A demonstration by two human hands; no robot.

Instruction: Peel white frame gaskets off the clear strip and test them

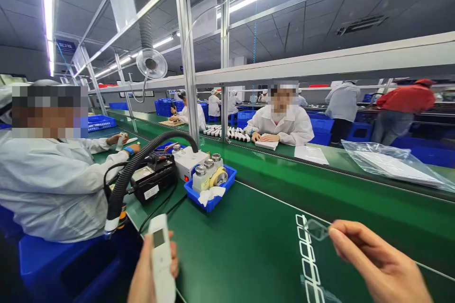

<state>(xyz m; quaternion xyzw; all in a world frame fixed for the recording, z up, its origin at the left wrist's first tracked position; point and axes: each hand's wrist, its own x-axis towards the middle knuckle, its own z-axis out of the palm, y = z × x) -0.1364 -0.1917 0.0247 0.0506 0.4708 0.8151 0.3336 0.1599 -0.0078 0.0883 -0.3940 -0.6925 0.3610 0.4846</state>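
Clutching a white handheld device (161,258), the left hand (145,279) wrapped closed fingers (173,259) around it. The right hand (377,260) pinched a clear film piece (315,229) above the green bench (249,246).

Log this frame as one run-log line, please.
Left hand: holds white handheld device | right hand: pinches clear plastic piece | below: green workbench

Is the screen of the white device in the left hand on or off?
Probably off: the device has its screen plain grey, with no visible light or digits.
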